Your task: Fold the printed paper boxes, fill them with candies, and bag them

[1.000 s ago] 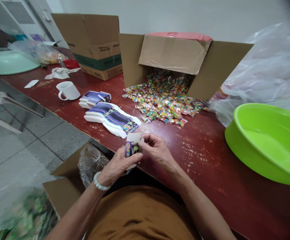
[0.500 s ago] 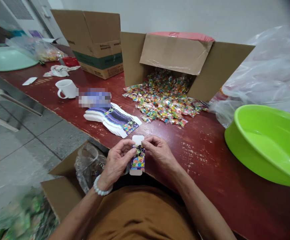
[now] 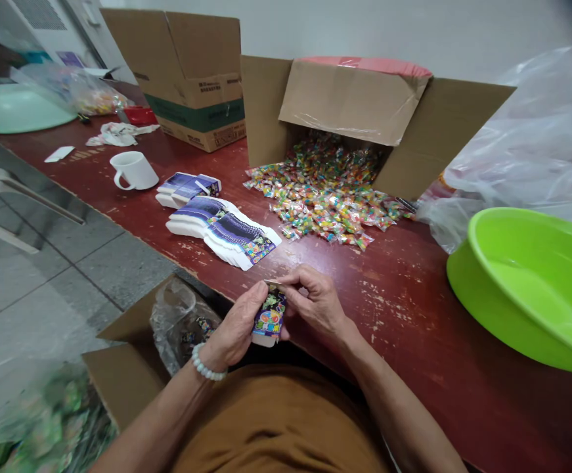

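Close to my body, at the table's front edge, my left hand (image 3: 242, 322) is wrapped round a small printed candy box (image 3: 270, 314), dark with bright fruit pictures. My right hand (image 3: 315, 299) pinches the top flap of the same box, which is folded over. At the lower end a white flap sticks out. Beyond my hands lies a fanned stack of flat printed boxes (image 3: 224, 226). Behind it are more purple cartons (image 3: 187, 187). Many small wrapped candies (image 3: 325, 203) spill from a cardboard box (image 3: 349, 98) tipped on its side.
A white mug (image 3: 136, 172) stands left of the cartons, and a closed-sided cardboard box (image 3: 201, 79) behind it. At right sits a green basin (image 3: 492, 315) beside plastic bags (image 3: 536, 144). Below the table edge is an open carton (image 3: 123, 374) with a plastic bag inside. A stool (image 3: 0, 197) stands left.
The top flap, upright before, is now folded over under my right fingers. My left hand has shifted to a fuller grip round the box, which tilts slightly.
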A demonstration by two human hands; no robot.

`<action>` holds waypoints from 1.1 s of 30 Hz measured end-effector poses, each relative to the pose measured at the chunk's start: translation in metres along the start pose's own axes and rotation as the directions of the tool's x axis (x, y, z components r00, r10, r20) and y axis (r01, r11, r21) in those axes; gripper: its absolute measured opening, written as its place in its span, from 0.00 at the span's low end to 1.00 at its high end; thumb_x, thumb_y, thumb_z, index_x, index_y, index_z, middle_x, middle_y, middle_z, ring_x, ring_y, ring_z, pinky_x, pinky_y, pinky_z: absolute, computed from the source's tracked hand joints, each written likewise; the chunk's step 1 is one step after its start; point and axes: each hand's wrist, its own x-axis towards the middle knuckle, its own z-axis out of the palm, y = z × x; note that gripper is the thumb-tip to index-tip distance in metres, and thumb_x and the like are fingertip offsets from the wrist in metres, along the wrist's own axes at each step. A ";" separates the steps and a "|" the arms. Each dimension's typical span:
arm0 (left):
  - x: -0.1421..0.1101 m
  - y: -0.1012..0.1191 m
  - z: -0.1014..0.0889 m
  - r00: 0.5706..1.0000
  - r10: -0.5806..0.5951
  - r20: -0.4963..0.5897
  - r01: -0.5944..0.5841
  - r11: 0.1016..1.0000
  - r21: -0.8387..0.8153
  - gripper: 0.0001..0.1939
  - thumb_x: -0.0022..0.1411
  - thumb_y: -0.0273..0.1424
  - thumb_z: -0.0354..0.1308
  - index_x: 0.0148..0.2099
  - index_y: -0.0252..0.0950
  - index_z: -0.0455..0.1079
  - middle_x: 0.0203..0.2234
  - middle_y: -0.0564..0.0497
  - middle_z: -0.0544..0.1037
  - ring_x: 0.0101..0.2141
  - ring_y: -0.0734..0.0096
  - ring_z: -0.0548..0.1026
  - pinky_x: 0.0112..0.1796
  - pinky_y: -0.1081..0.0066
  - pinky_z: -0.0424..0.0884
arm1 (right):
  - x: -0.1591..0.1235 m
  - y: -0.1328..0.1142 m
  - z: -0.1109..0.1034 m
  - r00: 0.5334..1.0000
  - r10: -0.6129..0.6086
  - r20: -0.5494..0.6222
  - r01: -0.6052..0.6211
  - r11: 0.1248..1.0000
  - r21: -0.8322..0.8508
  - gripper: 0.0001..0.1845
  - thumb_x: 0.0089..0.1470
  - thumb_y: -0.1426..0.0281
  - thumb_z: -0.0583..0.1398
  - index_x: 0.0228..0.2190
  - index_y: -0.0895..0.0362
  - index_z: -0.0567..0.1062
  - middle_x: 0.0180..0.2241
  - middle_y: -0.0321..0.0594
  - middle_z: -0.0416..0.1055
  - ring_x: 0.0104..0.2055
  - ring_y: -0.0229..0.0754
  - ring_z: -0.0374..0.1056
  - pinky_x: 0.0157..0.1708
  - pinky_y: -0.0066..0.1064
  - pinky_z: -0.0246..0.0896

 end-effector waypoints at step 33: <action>0.011 -0.008 0.005 0.998 0.060 -0.009 -0.055 0.955 0.292 0.38 0.63 0.60 0.43 0.49 0.30 0.74 0.24 0.48 0.76 0.18 0.75 0.70 0.19 0.76 0.64 | 0.008 -0.004 -0.005 0.972 0.194 0.134 -0.195 0.981 -0.006 0.06 0.55 0.69 0.62 0.32 0.58 0.79 0.27 0.37 0.76 0.22 0.33 0.69 0.21 0.23 0.61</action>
